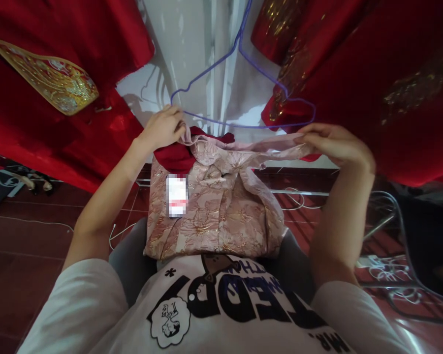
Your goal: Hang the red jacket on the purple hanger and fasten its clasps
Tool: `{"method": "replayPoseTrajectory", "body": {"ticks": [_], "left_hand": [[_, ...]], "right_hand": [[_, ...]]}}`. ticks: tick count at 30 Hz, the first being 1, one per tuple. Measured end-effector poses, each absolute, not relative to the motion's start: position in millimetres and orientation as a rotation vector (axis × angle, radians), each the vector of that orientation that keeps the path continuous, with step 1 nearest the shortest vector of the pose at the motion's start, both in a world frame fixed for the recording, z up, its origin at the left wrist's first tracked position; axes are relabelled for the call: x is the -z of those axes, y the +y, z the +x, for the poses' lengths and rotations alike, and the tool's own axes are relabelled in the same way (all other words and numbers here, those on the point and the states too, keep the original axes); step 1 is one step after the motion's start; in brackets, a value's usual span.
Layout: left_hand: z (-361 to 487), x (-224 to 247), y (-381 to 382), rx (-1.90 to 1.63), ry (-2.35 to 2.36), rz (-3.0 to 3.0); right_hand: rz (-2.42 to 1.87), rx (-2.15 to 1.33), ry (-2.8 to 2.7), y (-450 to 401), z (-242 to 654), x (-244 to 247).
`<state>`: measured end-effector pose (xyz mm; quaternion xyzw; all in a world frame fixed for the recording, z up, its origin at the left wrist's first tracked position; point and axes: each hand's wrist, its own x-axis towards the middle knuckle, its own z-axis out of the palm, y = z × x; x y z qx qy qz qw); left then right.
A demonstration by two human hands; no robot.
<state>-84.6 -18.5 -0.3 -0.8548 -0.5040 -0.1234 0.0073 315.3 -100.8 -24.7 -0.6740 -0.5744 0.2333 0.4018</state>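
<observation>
A folded pink brocade garment (206, 221) with shiny floral patterning lies across my lap. Its upper edge, a pale pink band of cloth, is stretched sideways between both hands. My left hand (166, 127) pinches the band's left end, beside dark red fabric (175, 157) lying on the garment. Out to the right, my right hand (334, 142) grips the band's other end between thumb and fingers. A blurred white tag (176, 195) rests on the garment's left part. Just beyond the hands hangs a purple wire hanger (206, 71) with nothing on it.
Red garments with gold decoration hang at the left (118, 39) and right (335, 59). A dark-seated metal-framed chair (428, 236) stands at right, with white cables (395, 275) near it. More cable runs over the red tiled floor (33, 246). Shoes (40, 182) lie at far left.
</observation>
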Motion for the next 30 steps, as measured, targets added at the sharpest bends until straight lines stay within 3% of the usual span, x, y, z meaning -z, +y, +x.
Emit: {"method": "replayPoseTrajectory", "body": {"ticks": [2, 7, 18, 30], "left_hand": [[-67, 1, -22, 0.423, -1.339, -2.806], [-39, 28, -17, 0.484, -1.008, -2.966], [-48, 40, -27, 0.563, -0.983, -2.972], [-42, 47, -34, 0.533, -0.967, -2.934]], "right_hand": [[-1.661, -0.649, -1.411, -109, 303, 14], [-1.627, -0.319, -1.36, -106, 295, 16], [-1.876, -0.202, -0.964, -84, 319, 27], [-1.857, 0.089, -1.371, -69, 257, -44]]}}
